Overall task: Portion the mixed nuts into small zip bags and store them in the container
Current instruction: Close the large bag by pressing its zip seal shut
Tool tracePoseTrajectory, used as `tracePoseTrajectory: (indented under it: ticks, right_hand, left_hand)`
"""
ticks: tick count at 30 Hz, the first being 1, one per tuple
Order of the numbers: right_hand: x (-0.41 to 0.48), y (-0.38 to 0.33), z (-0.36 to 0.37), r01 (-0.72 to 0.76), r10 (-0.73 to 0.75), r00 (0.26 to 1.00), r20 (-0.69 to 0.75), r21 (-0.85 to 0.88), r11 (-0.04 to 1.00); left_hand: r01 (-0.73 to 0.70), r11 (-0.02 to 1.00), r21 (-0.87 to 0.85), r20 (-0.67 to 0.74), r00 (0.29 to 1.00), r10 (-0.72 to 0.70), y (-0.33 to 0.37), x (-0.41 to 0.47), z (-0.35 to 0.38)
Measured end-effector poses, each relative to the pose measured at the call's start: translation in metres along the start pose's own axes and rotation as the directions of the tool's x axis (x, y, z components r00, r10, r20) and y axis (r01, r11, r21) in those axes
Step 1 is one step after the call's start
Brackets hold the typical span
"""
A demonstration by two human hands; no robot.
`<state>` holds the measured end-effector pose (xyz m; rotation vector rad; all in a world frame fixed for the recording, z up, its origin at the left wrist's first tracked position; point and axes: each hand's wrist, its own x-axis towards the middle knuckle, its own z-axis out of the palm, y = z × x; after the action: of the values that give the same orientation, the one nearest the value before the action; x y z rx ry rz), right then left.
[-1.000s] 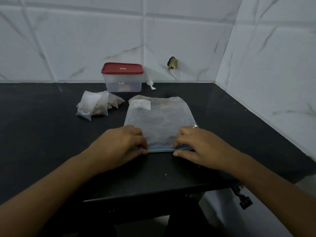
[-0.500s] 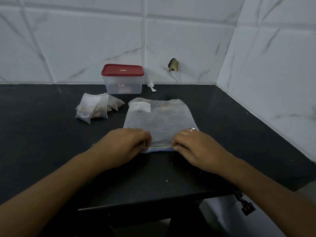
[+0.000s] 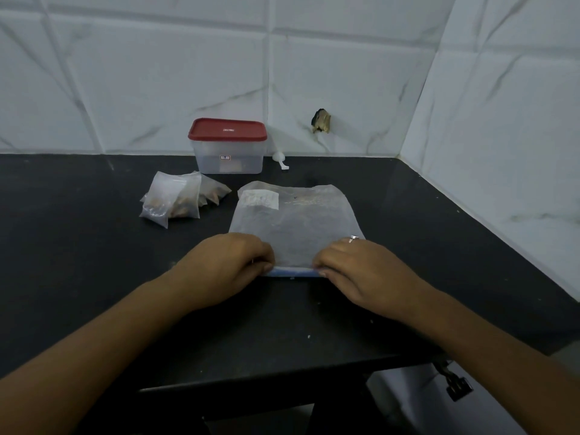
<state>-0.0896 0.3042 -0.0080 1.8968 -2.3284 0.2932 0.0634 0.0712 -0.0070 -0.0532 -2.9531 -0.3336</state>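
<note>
Black matte countertop (image 3: 78,262) bearing a large frosted plastic zip bag (image 3: 295,224) under left hand (image 3: 226,265) and right hand (image 3: 361,268), small nut-filled clear bags (image 3: 175,199) and red-lidded clear plastic container (image 3: 228,152) beyond the left.

Left grip (image 3: 226,265) and right grip (image 3: 361,268) pinch the near edge of a large zip bag (image 3: 295,221) flat on the counter (image 3: 94,277). Small filled bags (image 3: 175,202) lie at its ten o'clock, a red-lidded container (image 3: 227,155) at eleven.

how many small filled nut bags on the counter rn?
3 distinguishable, in one overlapping pile left of the large zip bag: front bag, middle bag, back bag on the right. More may be hidden underneath.
</note>
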Motion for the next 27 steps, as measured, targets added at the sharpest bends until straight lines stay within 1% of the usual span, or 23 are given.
tracePoseTrajectory:
  ticks: [1, 3, 8, 11, 14, 16, 18, 21, 23, 25, 27]
  right_hand:
    - [0.000, -0.001, -0.001, -0.015, 0.015, 1.000, -0.006, 0.016, 1.000]
    - [0.002, -0.002, -0.002, -0.014, 0.014, 1.000, -0.007, 0.025, 1.000]
    - [0.005, -0.004, 0.002, 0.056, -0.056, 0.998, 0.008, -0.057, 0.997]
    - [0.003, 0.000, -0.002, 0.085, -0.083, 0.996, 0.036, -0.039, 0.996]
    - [0.003, 0.002, -0.001, 0.067, -0.066, 0.997, 0.049, -0.020, 0.998]
    - [0.004, 0.003, 0.002, 0.051, -0.051, 0.998, 0.027, -0.019, 0.998]
    - [0.006, 0.002, 0.003, 0.054, -0.054, 0.999, 0.004, -0.023, 0.998]
    - [0.007, 0.001, 0.005, 0.046, -0.046, 0.999, -0.009, -0.044, 0.998]
    - [0.009, 0.000, 0.009, 0.003, -0.004, 1.000, -0.018, -0.051, 0.999]
    - [0.012, -0.001, 0.010, -0.025, 0.024, 1.000, -0.016, -0.060, 0.998]
    - [0.015, -0.001, 0.008, -0.052, 0.052, 0.998, -0.019, -0.039, 0.998]
  left_hand:
    - [0.008, 0.999, -0.033, 0.001, 1.000, -0.008, -0.001, 0.000, 0.000]
    - [-0.012, 0.999, -0.034, 0.001, 1.000, 0.012, -0.001, -0.001, 0.000]
    - [-0.116, 0.987, 0.114, -0.038, 0.992, 0.121, -0.002, -0.005, 0.001]
    - [-0.177, 0.975, 0.137, -0.026, 0.983, 0.183, -0.004, -0.009, 0.000]
    - [-0.162, 0.977, 0.141, -0.039, 0.985, 0.169, -0.005, -0.009, 0.003]
    - [-0.116, 0.985, 0.131, -0.068, 0.990, 0.126, -0.005, -0.006, 0.007]
    - [-0.066, 0.996, 0.067, -0.093, 0.993, 0.072, -0.007, -0.003, 0.009]
    - [-0.012, 1.000, -0.017, -0.081, 0.997, 0.011, -0.010, 0.001, 0.007]
    - [-0.013, 1.000, 0.001, -0.078, 0.997, 0.013, -0.008, 0.001, 0.007]
    - [-0.066, 0.993, 0.101, -0.100, 0.992, 0.076, -0.006, 0.001, 0.009]
    - [-0.103, 0.986, 0.131, -0.122, 0.985, 0.119, -0.006, -0.002, 0.010]
